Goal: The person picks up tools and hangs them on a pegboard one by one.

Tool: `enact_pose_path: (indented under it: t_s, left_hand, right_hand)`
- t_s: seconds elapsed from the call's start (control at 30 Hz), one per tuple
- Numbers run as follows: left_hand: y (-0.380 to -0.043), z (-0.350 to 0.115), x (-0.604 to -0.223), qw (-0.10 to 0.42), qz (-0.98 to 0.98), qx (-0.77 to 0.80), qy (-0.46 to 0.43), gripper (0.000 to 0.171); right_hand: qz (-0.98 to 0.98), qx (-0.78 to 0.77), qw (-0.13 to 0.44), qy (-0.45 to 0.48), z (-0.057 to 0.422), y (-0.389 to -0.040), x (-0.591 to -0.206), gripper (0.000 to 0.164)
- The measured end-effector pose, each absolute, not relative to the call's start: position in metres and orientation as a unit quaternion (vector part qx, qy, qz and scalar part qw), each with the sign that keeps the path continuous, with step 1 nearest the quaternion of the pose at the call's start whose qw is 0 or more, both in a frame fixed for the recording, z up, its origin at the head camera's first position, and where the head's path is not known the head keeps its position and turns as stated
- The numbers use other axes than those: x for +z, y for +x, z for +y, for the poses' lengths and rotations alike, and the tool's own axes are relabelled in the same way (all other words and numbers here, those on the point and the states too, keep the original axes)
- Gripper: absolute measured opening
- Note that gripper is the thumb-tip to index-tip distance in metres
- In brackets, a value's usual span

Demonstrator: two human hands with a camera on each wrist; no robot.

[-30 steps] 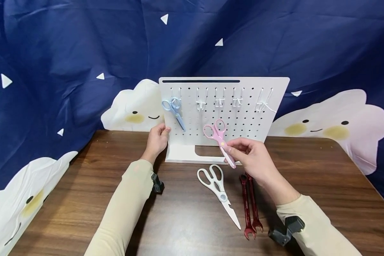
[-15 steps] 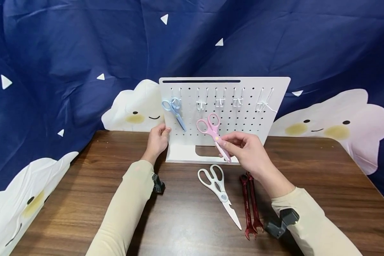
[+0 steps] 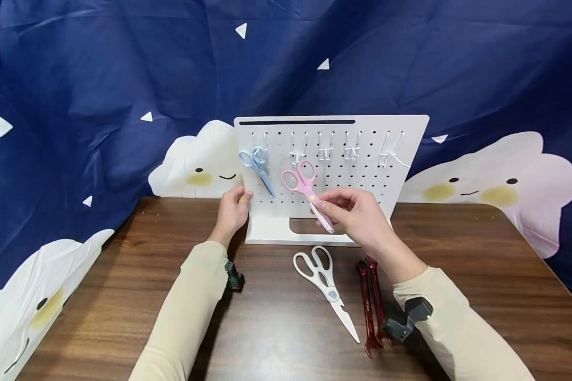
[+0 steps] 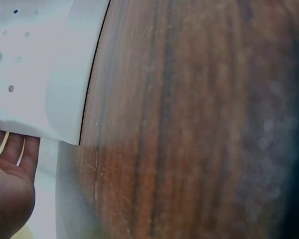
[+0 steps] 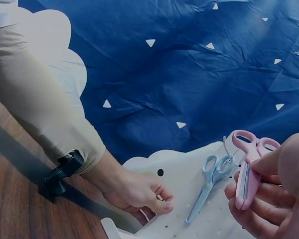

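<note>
Pink scissors [image 3: 306, 185] are pinched by their blade end in my right hand [image 3: 357, 214], handle loops pointing up and to the left. They are in front of the white pegboard [image 3: 333, 121], with the loops just below its second hook [image 3: 297, 156] from the left; whether they touch it I cannot tell. Light blue scissors [image 3: 262, 172] hang by one loop from the leftmost hook. My left hand [image 3: 233, 210] grips the pegboard's left edge, thumb in front; in the left wrist view its fingers [image 4: 27, 152] reach behind the board.
White kitchen scissors [image 3: 325, 283] lie on the wooden table [image 3: 267, 338] before the pegboard's base [image 3: 269, 231]. Two dark red wrenches [image 3: 369, 312] lie to their right, below my right forearm. More white hooks [image 3: 351, 152] line the board's upper part. A blue curtain [image 3: 286, 58] hangs behind.
My right hand has moved left and up with the pink scissors, bringing their loops closer to the second hook. My left hand keeps its place on the board's edge.
</note>
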State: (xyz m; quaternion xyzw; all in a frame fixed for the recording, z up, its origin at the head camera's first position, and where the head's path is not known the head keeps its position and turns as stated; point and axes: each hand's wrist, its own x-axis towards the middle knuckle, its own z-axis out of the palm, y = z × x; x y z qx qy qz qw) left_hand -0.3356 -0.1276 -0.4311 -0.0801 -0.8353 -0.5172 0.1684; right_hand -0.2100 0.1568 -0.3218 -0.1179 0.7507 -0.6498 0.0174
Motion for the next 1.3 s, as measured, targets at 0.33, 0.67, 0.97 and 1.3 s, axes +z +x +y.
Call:
enact_pose_path:
  t_s: [0.33,0.67,0.97,1.3]
  left_hand:
    - [-0.336,-0.128,-0.431,0.167,-0.835,-0.518,-0.083,0.036]
    - [-0.336,-0.128,-0.432,0.171,-0.835,-0.516,-0.081,0.037]
    - [-0.337,-0.129,-0.43,0.177,-0.833,-0.517,-0.087,0.037]
    - [-0.337,-0.128,-0.431,0.165,-0.837,-0.515,-0.079,0.031]
  right_hand:
    - [0.744,-0.658,0.011,-0.117,0.153,-0.21,-0.319,0.029]
    - [0.744,-0.656,0.006,-0.126,0.148,-0.213,-0.325,0.026]
    - [0.741,-0.659,0.003,-0.127,0.143,-0.218,-0.326,0.026]
    - [0.74,-0.663,0.027,-0.112,0.139,-0.224,-0.334,0.027]
